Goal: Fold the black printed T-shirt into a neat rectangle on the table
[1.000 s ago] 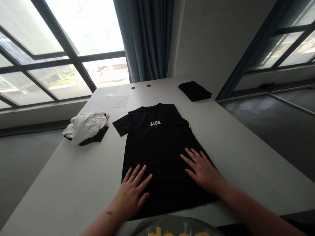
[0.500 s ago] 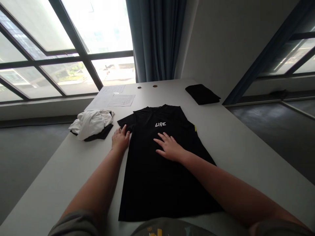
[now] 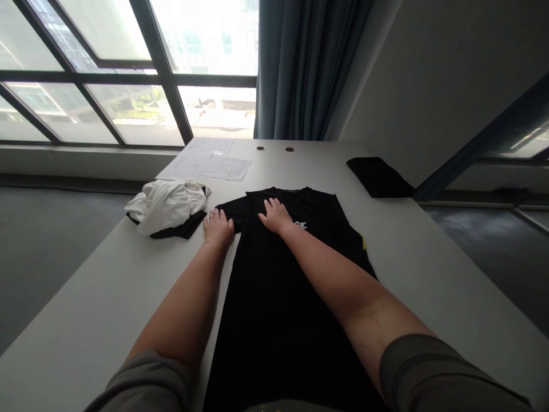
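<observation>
A black T-shirt (image 3: 278, 303) lies spread on the white table, its collar pointing away from me. White lettering on the chest is partly covered by my right forearm, and a bit of yellow shows at the right sleeve. My left hand (image 3: 218, 228) rests flat at the edge of the left sleeve, fingers stretched out. On the upper left chest, near the shoulder, my right hand (image 3: 275, 215) lies with its fingers spread. Neither hand grips the cloth. The shirt's lower hem runs out of view at the bottom.
To the left, a crumpled white cloth (image 3: 171, 206) lies on a black one (image 3: 185, 229) near the table (image 3: 107, 297) edge. Printed papers (image 3: 226, 167) lie at the back left. A folded black cloth (image 3: 381, 178) sits at the back right. Two round holes pierce the far end.
My right hand has moved up and left across the shirt, from below the lettering to the left shoulder area. The left hand stays at the left sleeve. The camera view has shifted.
</observation>
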A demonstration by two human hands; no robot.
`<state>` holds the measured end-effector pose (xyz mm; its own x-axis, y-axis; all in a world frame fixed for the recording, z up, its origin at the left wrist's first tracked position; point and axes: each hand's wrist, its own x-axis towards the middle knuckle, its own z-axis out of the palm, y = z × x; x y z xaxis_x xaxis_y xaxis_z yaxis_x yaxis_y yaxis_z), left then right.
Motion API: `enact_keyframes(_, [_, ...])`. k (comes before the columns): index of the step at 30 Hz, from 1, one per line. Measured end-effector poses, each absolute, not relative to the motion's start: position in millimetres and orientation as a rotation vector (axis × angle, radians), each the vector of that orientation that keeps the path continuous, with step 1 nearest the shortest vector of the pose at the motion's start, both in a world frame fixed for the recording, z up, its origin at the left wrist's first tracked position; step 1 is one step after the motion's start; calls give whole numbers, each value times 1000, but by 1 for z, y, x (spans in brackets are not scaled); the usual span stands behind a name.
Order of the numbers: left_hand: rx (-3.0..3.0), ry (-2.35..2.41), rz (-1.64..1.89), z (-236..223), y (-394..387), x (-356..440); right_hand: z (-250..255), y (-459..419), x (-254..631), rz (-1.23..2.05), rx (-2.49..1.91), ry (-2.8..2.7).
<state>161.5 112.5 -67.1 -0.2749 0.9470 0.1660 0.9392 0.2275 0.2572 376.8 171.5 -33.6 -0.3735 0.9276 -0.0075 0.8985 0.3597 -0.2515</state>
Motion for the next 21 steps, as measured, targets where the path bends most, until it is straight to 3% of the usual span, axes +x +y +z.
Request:
enact_keyframes(4, [1873,2367,670,-72,114,159,-54,174,382,271,-1686,-2444])
enact_keyframes(12, [1791,1985,1439,-72,121,160,-55,175,386,271,-1619,-2459])
enact_keyframes(17, [1757,1982,1537,-67,117,152,-53,173,390,302,-1488,-2472])
enact_keyframes(21, [1541,2044,1376,-61,114,137,-54,173,391,305,-1466,-2501])
